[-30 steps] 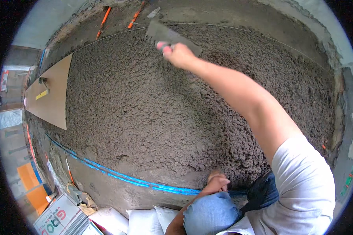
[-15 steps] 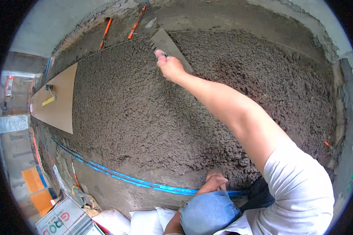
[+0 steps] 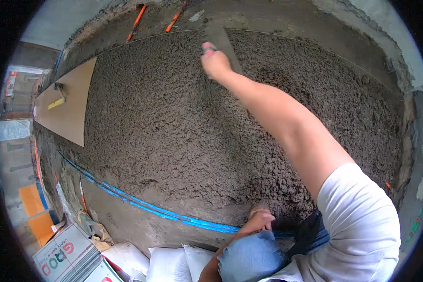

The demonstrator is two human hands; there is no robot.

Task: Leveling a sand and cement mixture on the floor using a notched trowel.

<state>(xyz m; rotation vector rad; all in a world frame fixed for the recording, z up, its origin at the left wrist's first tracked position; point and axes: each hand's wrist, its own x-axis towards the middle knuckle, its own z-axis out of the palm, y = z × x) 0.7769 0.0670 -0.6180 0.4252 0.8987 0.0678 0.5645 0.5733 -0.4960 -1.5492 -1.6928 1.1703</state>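
My right hand [image 3: 215, 63] is closed on the pink handle of a steel trowel [image 3: 223, 44], reaching over the far part of rough grey mortar [image 3: 160, 117], near a thin line stretched across it. The trowel blade lies over the mortar, angled away from me. My left hand [image 3: 261, 219] rests low beside my bare foot, just beyond my denim-covered knee [image 3: 249, 258]; its fingers are too bunched and partly hidden to read.
A beige board or tile [image 3: 68, 108] with a tool and yellow piece lies left. Orange pipes [image 3: 176, 16] are at the back, blue pipes [image 3: 152, 210] along the near side. White sacks [image 3: 167, 263] and boxes [image 3: 66, 254] lie nearest. Rough walls edge the mortar.
My right hand and trowel have moved right from a second ago, and the blade has turned to point more directly away from me. My left hand stays by my foot.
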